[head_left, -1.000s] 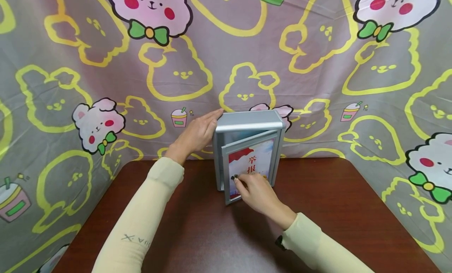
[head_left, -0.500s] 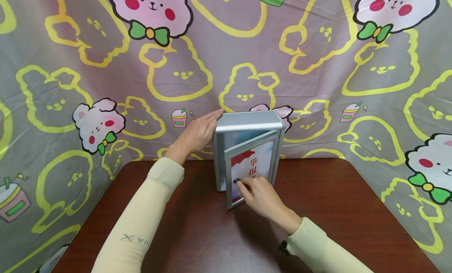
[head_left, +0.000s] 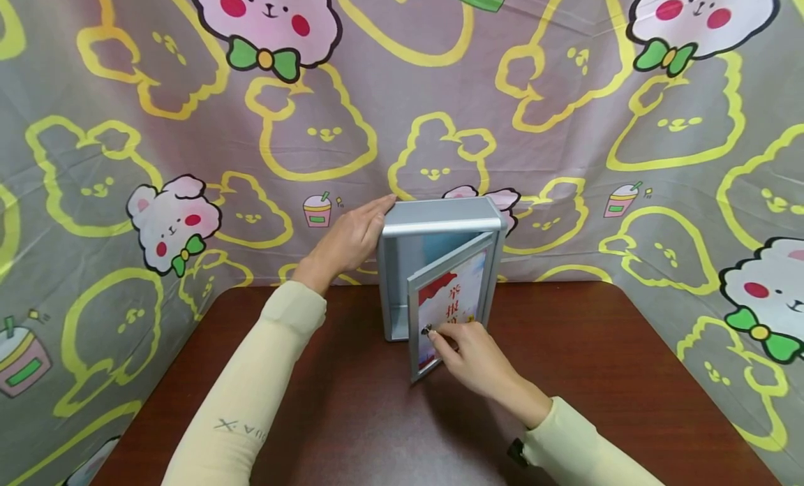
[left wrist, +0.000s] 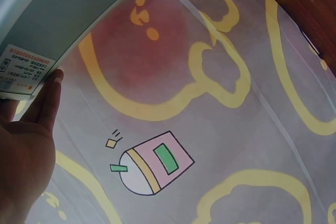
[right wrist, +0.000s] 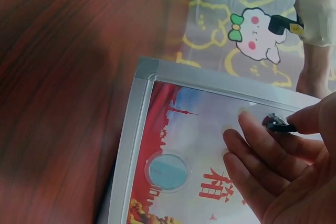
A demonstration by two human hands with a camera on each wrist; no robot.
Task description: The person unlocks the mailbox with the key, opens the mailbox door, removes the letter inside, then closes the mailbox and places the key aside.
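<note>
A grey metal box (head_left: 442, 210) stands upright on the table, its front door (head_left: 465, 283) swung out from the left. The door bears a poster with red characters. My left hand (head_left: 348, 238) rests with straight fingers on the box's upper left corner; in the left wrist view, that hand (left wrist: 26, 150) touches the edge beside a white label (left wrist: 26, 69). Between thumb and forefinger, my right hand (head_left: 477, 360) pinches a small key (right wrist: 282, 127) at the door's lock. The other fingers of the right hand (right wrist: 294, 177) spread over the poster.
The brown wooden table (head_left: 352, 409) carries the box near its back edge. Cloth (head_left: 559, 88) printed with cartoon animals hangs behind and at both sides. Inside the doorway, the box's inner wall and floor (head_left: 400, 318) are partly visible. The door has a round window (right wrist: 168, 171).
My right hand has drawn the door's left edge toward me and slightly right, so the gap into the box is wider. My left hand has stayed at the corner.
</note>
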